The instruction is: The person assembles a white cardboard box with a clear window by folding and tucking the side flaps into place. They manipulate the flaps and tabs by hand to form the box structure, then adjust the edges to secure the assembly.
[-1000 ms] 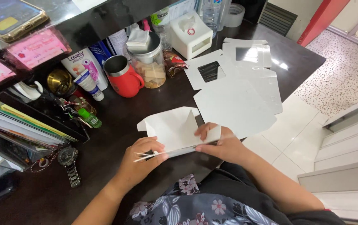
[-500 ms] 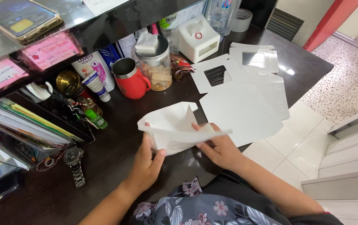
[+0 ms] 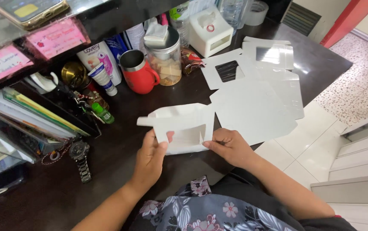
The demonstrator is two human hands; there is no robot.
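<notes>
Both hands hold a white box blank [image 3: 179,126] just above the dark table [image 3: 119,128], close in front of the person. The left hand [image 3: 149,160] grips the blank's lower left edge, thumb on its face beside the window cut-out, through which a fingertip shows. The right hand [image 3: 231,147] pinches the lower right corner between thumb and fingers. The blank sits between the two hands and reaches away from them, its upper flaps partly folded and pointing left. Just beyond the right hand lies a stack of flat blanks [image 3: 256,102], one edge close to the held blank; I cannot tell whether they touch. Farther back stand a red mug [image 3: 140,73] and a jar [image 3: 165,57]. A wristwatch [image 3: 81,158] lies left of the left hand, well apart.
</notes>
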